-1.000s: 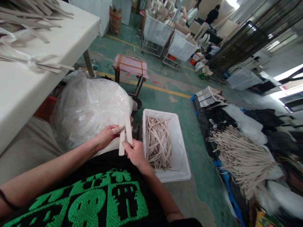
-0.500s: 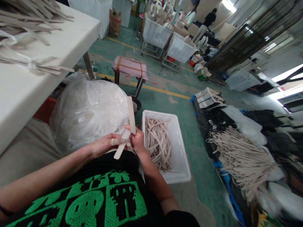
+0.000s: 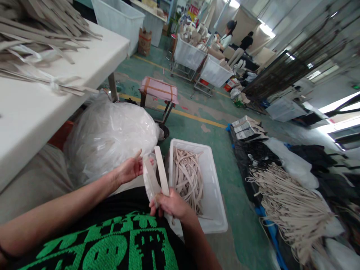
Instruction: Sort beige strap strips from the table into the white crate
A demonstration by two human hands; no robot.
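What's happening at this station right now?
A person is handling pale strips with both hands. The right hand holds a bare strip and what looks like another strip in clear plastic. The left hand is open beside the plastic; whether it touches is hard to tell. A white tub with loose strips sits to the right, a big plastic bag lies ahead to the left, and more strips are on the table.

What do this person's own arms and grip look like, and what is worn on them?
The left grip and right grip are ungloved; the left forearm and right forearm are uncovered. A dark band circles the left arm. The black top has green patterning.
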